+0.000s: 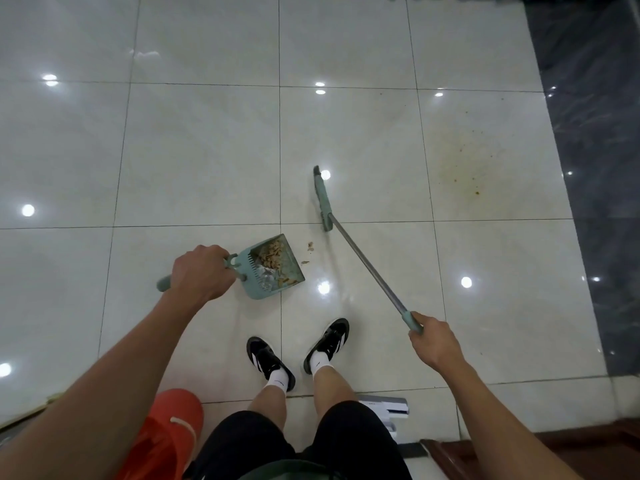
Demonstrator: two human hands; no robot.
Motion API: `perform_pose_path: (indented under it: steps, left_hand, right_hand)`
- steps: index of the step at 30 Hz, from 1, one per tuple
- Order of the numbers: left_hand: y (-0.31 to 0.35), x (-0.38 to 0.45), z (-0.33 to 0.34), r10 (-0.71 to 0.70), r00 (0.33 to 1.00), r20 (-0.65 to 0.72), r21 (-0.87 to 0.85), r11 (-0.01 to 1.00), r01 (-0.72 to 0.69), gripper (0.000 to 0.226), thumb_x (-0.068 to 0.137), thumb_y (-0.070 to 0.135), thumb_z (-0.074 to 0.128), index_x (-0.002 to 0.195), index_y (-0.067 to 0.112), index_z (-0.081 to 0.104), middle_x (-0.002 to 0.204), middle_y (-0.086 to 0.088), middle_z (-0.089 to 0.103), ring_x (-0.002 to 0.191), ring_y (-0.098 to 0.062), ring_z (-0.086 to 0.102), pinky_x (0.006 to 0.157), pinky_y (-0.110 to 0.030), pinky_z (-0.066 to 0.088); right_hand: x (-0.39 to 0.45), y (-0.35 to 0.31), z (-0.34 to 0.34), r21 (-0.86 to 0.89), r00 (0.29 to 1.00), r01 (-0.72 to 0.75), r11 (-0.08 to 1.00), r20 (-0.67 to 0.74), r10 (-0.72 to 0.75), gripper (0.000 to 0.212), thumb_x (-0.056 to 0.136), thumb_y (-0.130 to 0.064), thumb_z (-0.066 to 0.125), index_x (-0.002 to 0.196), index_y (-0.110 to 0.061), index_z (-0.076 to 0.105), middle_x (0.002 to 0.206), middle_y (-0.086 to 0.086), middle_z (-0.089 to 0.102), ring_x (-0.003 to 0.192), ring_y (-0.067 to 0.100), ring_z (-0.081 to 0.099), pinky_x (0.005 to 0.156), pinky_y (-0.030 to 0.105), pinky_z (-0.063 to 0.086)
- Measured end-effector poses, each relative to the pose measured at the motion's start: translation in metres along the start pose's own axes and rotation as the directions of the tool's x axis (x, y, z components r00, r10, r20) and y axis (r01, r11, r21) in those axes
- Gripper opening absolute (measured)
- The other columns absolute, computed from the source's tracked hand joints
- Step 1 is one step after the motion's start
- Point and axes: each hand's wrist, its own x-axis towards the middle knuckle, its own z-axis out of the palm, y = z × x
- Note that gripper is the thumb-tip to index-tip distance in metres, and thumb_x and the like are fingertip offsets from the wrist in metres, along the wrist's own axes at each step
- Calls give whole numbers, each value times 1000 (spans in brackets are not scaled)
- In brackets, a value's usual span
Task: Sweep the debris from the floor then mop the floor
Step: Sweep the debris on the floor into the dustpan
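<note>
My left hand (pixel 202 275) grips the handle of a teal dustpan (pixel 277 268) that rests on the white tiled floor (pixel 194 161). Brown debris and a bit of clear plastic lie inside the pan. My right hand (pixel 434 341) holds the teal grip of a broom, whose grey pole (pixel 367 268) slants up-left to the teal broom head (pixel 322 199), standing on the floor to the right of and beyond the pan. A few brown crumbs (pixel 310 247) lie between the pan's mouth and the broom head. A brownish stain with specks (pixel 464 164) marks the tile at the right.
My feet in black shoes (pixel 298 351) stand just behind the dustpan. An orange bucket (pixel 166 434) sits at my lower left. A white flat mop head (pixel 388 407) lies behind my right leg. Dark tiles (pixel 595 133) border the right side, and brown wooden furniture (pixel 571 452) fills the bottom right.
</note>
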Motion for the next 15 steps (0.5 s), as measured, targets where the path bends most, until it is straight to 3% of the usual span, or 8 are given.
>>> perform_pose_path:
  steps: [3,9,15]
  left_hand:
    - [3,3,2,8,1000,1,11,1000,-8,22,80,29,56,97,28,72,65,7,57,55,-12,51,55,-27,41]
    - [-3,10,4,-8,1000,-1,-5,1000,8,23,78,30,56,94,27,72,64,7,54,54,-13,49,57,-29,41]
    - [-13,11,12,7,1000,9,20,1000,-7,21,81,28,55,95,27,69,64,8,52,54,-11,47,55,-28,38]
  right_hand:
    - [5,-3,3,-68,1000,4,998,6,-3,50,94,-14,53,143,-26,50,116,7,66,90,25,63,75,28,51]
    - [5,-20,16,-181,994,-20,983,101,39,57,94,-9,49,149,-23,41,124,9,61,99,25,63,77,28,52]
    - [-23,-47,54,-159,971,-13,987,233,50,53,85,-3,45,134,-19,55,105,8,60,80,21,55,68,26,47]
